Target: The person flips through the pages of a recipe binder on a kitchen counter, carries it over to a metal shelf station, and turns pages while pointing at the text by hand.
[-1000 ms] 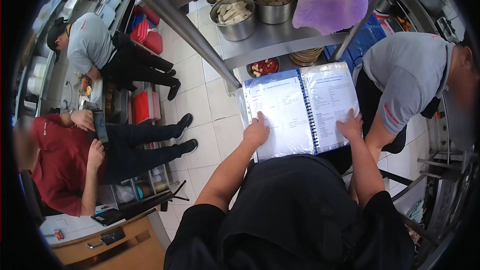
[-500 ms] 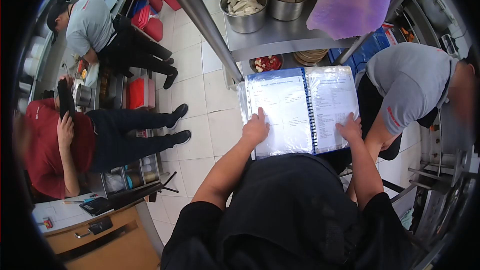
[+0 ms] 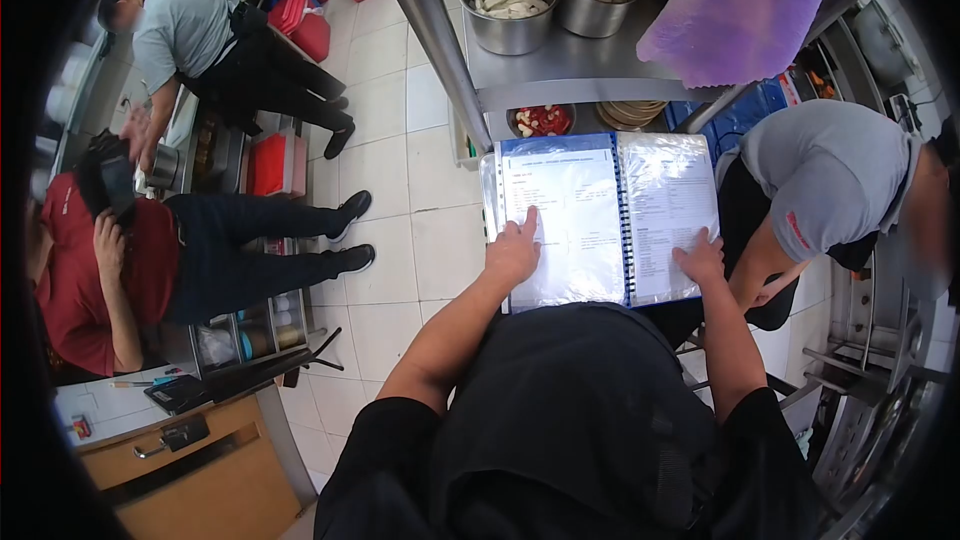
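Note:
A ring binder [image 3: 623, 270] lies spread in front of me, its printed pages in shiny plastic sleeves. My left hand [image 3: 513, 250] is on the left page [image 3: 575, 260], with the index finger stretched out and its tip at a line of print. On the lower right part of the right page [image 3: 665, 180] rests my right hand [image 3: 698, 258], thumb and fingers apart. Neither hand has closed around anything that I can see. What supports the binder from below is mostly hidden.
Metal pots [image 3: 510, 12] of pale pieces stand on the steel shelf [image 3: 600, 98] beyond, beside a hanging purple cloth [image 3: 740, 10]. A bowl [image 3: 541, 121] with red and white food sits below. A person in grey [image 3: 810, 170] bends close on my right; two others work at left.
My left index finger has shifted slightly up and right on the page; my right hand stays put. At left, the person in grey now reaches toward the black item held by the person in red.

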The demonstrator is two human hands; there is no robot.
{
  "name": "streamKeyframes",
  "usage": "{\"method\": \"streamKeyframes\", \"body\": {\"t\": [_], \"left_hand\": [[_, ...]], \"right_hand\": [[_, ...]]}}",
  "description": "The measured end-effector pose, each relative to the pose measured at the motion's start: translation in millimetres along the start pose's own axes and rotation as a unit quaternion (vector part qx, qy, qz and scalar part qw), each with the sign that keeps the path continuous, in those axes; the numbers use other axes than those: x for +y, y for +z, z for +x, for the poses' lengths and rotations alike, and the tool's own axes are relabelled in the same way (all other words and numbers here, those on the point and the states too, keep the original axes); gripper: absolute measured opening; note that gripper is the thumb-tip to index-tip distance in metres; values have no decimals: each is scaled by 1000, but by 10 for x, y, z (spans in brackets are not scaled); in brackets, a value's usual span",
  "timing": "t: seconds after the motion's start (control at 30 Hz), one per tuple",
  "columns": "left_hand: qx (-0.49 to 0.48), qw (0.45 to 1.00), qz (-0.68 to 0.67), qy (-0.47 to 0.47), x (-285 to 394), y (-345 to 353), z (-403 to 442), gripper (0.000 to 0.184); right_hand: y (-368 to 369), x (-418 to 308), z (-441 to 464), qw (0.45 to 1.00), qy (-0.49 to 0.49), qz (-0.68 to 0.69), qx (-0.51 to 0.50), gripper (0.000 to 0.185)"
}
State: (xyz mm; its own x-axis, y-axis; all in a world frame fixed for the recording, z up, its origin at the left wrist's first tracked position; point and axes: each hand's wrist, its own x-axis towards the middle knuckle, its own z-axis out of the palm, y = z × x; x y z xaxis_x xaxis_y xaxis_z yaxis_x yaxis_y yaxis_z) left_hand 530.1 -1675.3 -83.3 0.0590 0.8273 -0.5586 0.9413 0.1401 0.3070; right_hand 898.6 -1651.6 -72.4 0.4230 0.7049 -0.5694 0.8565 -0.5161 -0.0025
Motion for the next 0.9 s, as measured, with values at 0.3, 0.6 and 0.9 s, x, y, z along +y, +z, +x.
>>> {"method": "streamKeyframes", "body": {"t": [0.3,0.6,0.9], "left_hand": [[-11,1000,-4,0,-18,13,53,73],[-45,999,-9,-4,-14,-86,100,73],[-91,995,-26,-19,143,-189,221,73]], "right_hand": [[0,-5,16,1000,4,-9,-6,97],[-27,-53,-9,1000,9,-16,-9,97],[-3,-28,17,1000,3,-11,-6,98]]}}
